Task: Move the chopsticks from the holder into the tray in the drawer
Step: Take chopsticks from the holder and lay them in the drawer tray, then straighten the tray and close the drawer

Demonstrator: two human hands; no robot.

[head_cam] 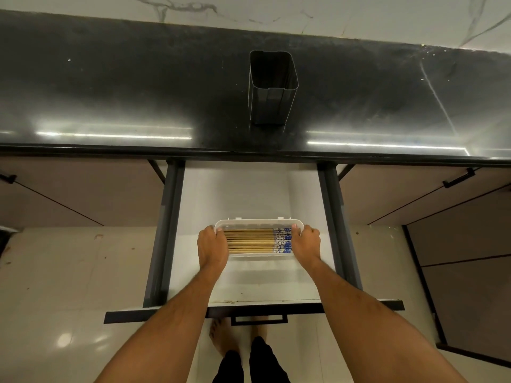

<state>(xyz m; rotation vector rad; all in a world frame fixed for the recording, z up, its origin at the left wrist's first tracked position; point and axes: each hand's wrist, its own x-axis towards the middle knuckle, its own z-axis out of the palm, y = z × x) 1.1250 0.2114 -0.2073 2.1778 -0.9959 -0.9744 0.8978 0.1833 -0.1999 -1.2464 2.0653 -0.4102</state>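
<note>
From the head camera, looking down: a dark bench (pixel 110 87) runs across the far part of the scene, and on it stands the holder (pixel 272 88), a dark square-sided container, upright, with nothing visible inside. Below the bench edge the drawer (pixel 243 189) is pulled out toward the person, its white floor bare on the far side.

In the near half of the drawer lies the tray (pixel 258 223), white and shallow, its long side running left to right. The chopsticks (pixel 253 241) lie flat inside it, side by side and parallel, pale wooden shafts to the left and blue-and-white patterned ends to the right.

The left hand (pixel 212 248) covers the tray's left end, fingers (pixel 219 230) curled over the rim and closed on it. The right hand (pixel 305 244) does the same at the right end, fingers hooked over the rim beside the patterned ends. Both hands grip the tray, not the chopsticks.

At the near edge sits the drawer's dark front with its handle (pixel 259 319), and beneath it bare feet (pixel 221 338) on the pale floor.
</note>
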